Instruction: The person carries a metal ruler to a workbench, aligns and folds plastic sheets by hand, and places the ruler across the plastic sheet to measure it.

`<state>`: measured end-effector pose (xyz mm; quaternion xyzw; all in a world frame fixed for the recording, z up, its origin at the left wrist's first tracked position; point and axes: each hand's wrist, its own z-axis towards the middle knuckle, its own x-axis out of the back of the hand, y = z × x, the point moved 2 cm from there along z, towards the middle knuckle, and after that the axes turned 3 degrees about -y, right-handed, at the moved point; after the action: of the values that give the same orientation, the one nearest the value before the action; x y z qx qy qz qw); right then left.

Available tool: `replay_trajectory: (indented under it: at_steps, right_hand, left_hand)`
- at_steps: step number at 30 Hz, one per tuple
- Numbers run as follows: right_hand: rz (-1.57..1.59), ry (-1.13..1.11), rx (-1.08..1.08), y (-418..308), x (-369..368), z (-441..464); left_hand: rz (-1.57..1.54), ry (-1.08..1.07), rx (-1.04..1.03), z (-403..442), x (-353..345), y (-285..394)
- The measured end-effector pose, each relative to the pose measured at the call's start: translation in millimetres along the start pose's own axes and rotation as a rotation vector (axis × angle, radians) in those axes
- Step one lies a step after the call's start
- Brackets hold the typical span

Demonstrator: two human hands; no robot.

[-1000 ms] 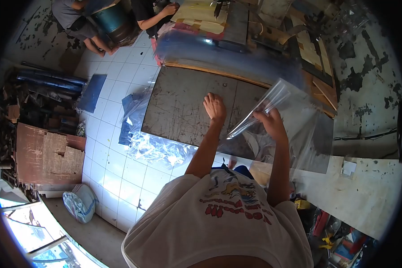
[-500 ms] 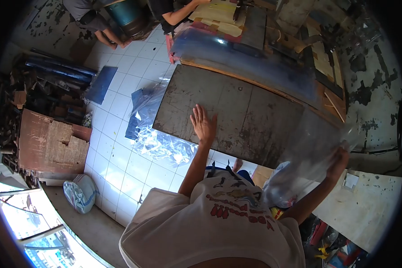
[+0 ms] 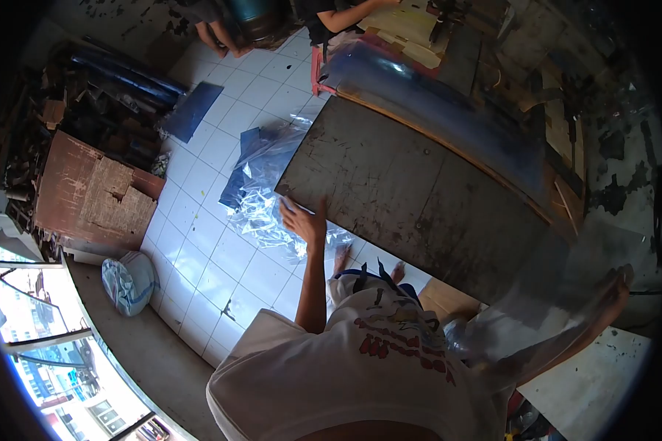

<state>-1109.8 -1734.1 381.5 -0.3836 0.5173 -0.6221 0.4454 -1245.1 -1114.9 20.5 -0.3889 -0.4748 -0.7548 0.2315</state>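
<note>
My left hand (image 3: 303, 223) is over the front left edge of the dark scratched tabletop (image 3: 390, 176), fingers spread and holding nothing. Out at the far right, my right hand (image 3: 616, 288) is closed on a clear plastic sheet (image 3: 544, 294), which trails from it past the table's right end and along my forearm. More clear plastic (image 3: 261, 195) lies crumpled on the floor beyond the table's left edge, with blue pieces among it.
A raised board with bluish film (image 3: 434, 103) runs along the table's far side. A person's arm (image 3: 353, 16) reaches over it. Scrap and a brown board (image 3: 88, 195) stand left, near a white sack (image 3: 129, 283). A pale panel (image 3: 588, 382) is at lower right.
My right hand has swung far to the right, drawing the clear sheet off the tabletop. My left hand has moved from the tabletop's middle to its front left edge. The view has shifted.
</note>
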Motion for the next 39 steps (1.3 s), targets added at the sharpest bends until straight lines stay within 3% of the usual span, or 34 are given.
replay_trajectory:
  at_steps: [1, 3, 5, 6, 7, 9, 11, 12, 13, 14, 15, 17, 18, 19, 21, 23, 27, 28, 29, 30, 31, 33, 34, 36, 38, 39]
  right_hand:
    - [-0.023, 0.024, 0.029, -9, -4, -2]
    - [-0.055, 0.056, 0.037, -14, -1, -1]
    - [-0.067, 0.08, -0.002, -9, 20, 14]
    - [-0.049, -0.045, 0.022, -15, 16, 18]
    - [-0.087, -0.029, 0.017, -19, 15, 20]
    - [-0.162, 0.017, 0.012, -35, 1, 27]
    - [-0.197, 0.006, 0.028, -47, -1, 39]
    - [-0.209, -0.01, 0.035, -52, -2, 43]
    - [-0.221, -0.019, 0.046, -57, -4, 47]
    - [-0.228, -0.022, 0.053, -63, -6, 49]
    - [-0.235, -0.024, 0.062, -69, -8, 49]
    - [-0.24, -0.017, 0.069, -79, -12, 48]
    - [-0.241, -0.017, 0.071, -83, -18, 49]
    - [-0.239, -0.01, 0.074, -87, -17, 47]
    - [-0.245, 0.006, 0.074, -92, -13, 46]
    - [-0.258, 0.019, 0.071, -99, -2, 47]
    - [-0.285, 0.054, 0.046, -107, 32, 51]
    - [-0.293, 0.06, 0.045, -110, 42, 54]
    - [-0.304, 0.067, 0.039, -112, 56, 58]
    - [-0.316, 0.074, 0.034, -115, 70, 62]
    - [-0.324, 0.083, 0.03, -116, 86, 67]
    - [-0.353, 0.094, 0.009, -118, 122, 83]
    - [-0.367, 0.101, -0.009, -118, 143, 93]
    - [-0.447, 0.103, -0.043, -106, 192, 114]
    - [-0.668, 0.094, -0.046, -71, 241, 133]
    - [-0.731, 0.097, 0.013, -70, 232, 131]
  left_hand:
    - [-0.08, -0.041, 0.272, 8, -8, -27]
    - [-0.403, -0.139, 0.583, 25, -40, -80]
    - [-0.686, -0.274, 0.578, 37, 4, -45]
    - [-0.433, -0.08, 0.356, 47, 4, -43]
    - [-0.459, -0.021, 0.296, 49, 2, -41]
    - [-0.647, -0.097, 0.332, 57, 4, -36]
    - [-1.009, 0.044, 0.262, 73, -19, -50]
    - [-1.087, 0.002, 0.365, 95, -36, -75]
    - [-1.393, 0.052, 0.479, 113, -2, -47]
    - [-1.425, 0.174, 0.526, 145, 4, -57]
    - [-1.164, 0.204, 0.377, 176, 18, -73]
    - [-1.272, 0.326, 0.387, 276, 7, -165]
    - [-0.844, 0.389, 0.369, 318, 27, -200]
    - [-1.066, 0.599, 0.476, 352, 51, -213]
    - [-1.208, 0.546, 0.498, 404, 111, -248]
    - [-1.186, 0.305, 0.533, 422, 150, -267]
    - [-0.995, -0.371, 0.596, 360, 130, -265]
    - [-1.045, -0.534, 0.735, 335, 100, -277]
    - [-0.97, -0.622, 0.764, 277, 97, -232]
    - [-0.925, -0.669, 0.996, 249, 54, -254]
    - [-0.91, -0.805, 1.0, 200, 34, -240]
    - [-1.017, -0.929, 1.152, 110, 4, -203]
    - [-1.375, -1.075, 1.375, 71, -27, -207]
    - [-1.665, -1.171, 1.351, 2, -60, -204]
    - [-1.806, -1.01, 1.282, -26, -9, -104]
    - [-1.784, -0.893, 1.183, -22, -15, -103]
